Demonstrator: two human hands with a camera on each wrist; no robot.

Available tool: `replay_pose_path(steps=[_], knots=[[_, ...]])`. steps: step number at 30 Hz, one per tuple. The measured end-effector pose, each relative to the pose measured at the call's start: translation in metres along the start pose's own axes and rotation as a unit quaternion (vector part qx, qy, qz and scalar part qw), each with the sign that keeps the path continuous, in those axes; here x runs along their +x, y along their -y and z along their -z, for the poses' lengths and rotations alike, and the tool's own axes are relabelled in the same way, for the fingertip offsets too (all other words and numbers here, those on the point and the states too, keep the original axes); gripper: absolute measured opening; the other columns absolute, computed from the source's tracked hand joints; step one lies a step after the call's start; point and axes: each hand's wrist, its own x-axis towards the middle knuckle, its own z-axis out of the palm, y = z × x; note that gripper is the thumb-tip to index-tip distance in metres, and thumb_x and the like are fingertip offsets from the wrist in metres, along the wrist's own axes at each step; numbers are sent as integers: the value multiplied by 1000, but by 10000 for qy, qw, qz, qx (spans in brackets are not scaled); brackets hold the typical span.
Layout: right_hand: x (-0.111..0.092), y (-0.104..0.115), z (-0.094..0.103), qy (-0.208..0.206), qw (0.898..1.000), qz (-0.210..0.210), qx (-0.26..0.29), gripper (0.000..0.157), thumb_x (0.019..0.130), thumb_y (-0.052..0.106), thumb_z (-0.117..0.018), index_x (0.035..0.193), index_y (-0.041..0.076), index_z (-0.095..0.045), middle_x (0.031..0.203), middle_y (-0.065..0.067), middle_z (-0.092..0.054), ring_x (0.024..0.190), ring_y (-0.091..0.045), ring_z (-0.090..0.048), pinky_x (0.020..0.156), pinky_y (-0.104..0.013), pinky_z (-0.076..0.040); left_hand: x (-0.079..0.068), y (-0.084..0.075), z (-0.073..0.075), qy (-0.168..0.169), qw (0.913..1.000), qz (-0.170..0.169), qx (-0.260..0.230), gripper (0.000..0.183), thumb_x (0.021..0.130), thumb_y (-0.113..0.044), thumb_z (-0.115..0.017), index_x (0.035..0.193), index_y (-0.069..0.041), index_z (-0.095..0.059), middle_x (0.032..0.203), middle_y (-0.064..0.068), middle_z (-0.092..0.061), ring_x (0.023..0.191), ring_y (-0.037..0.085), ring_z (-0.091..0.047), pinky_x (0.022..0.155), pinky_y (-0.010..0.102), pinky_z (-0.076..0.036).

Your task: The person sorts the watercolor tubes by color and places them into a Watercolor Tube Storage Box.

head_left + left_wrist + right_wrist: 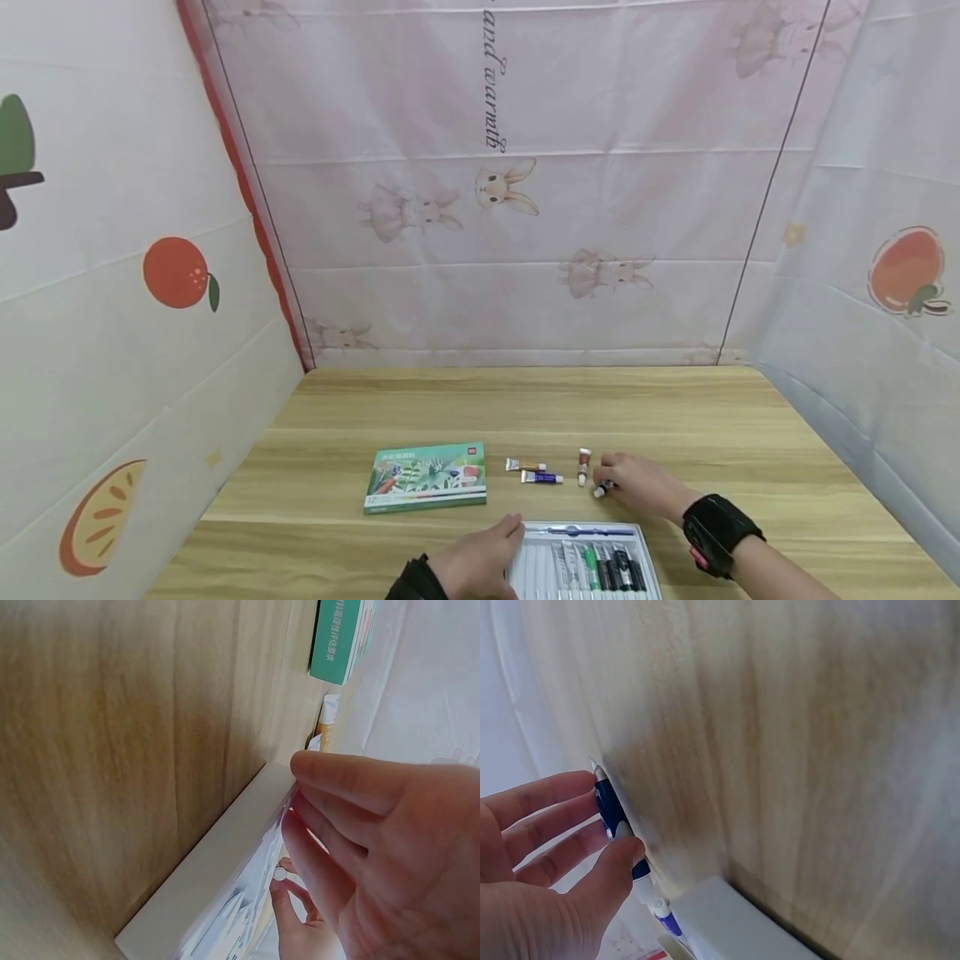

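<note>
My right hand point(641, 486) pinches a dark blue paint tube point(611, 810) with a white cap between thumb and fingers, low over the table. At the left side of a white paint tray point(535, 567), my left hand point(480, 557) rests with its fingers nearly straight against the edge. Several tubes lie in the tray's right part, among them a green one point(591, 568) and black ones. A thin blue paintbrush point(588, 531) lies along its far side. Beyond the tray are a red-brown tube point(583, 467), an ochre tube point(525, 465) and a purple-blue tube point(542, 477).
A green paint box point(425, 479) with a printed picture lies on the wooden table point(337, 408), left of the loose tubes. Printed cloth hangs behind the table and on both sides. Black bands circle both wrists.
</note>
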Motion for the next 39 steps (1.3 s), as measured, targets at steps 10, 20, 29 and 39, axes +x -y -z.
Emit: replay_pose_path(steps=[10, 20, 29, 39], knots=[[-1, 10, 7, -136, 9998, 161, -47, 20, 67, 7, -63, 82, 21, -61, 76, 9, -49, 65, -3, -47, 49, -17, -40, -1, -2, 1, -16, 10000, -27, 47, 81, 63, -44, -62, 125, -1, -31, 130, 8, -24, 117, 14, -23, 90, 23, -28], [0, 25, 12, -189, 9984, 529, -55, 21, 63, 15, -69, 82, 19, -62, 82, 8, -52, 70, -3, -50, 56, -16, -43, 0, -1, 0, -19, 10000, 44, 86, 81, 62, -44, -62, 125, -2, -32, 130, 8, -25, 117, 14, -23, 90, 23, -27], [3, 41, 13, -412, 9954, 847, -180, 19, 64, 17, -68, 82, 21, -61, 82, 9, -51, 70, -2, -49, 56, -14, -42, 3, 0, -1, 66, 9998, 177, -42, 81, 62, -43, -62, 126, -4, -32, 131, 6, -24, 117, 13, -22, 90, 25, -28], [5, 64, 14, -188, 9951, 969, 48, 24, 65, 13, -67, 86, 21, -61, 83, 11, -52, 75, 2, -48, 62, -9, -40, 4, -3, 0, 102, 9994, 326, 3, 80, 62, -41, -64, 126, -5, -32, 130, 5, -25, 117, 12, -23, 91, 25, -27]])
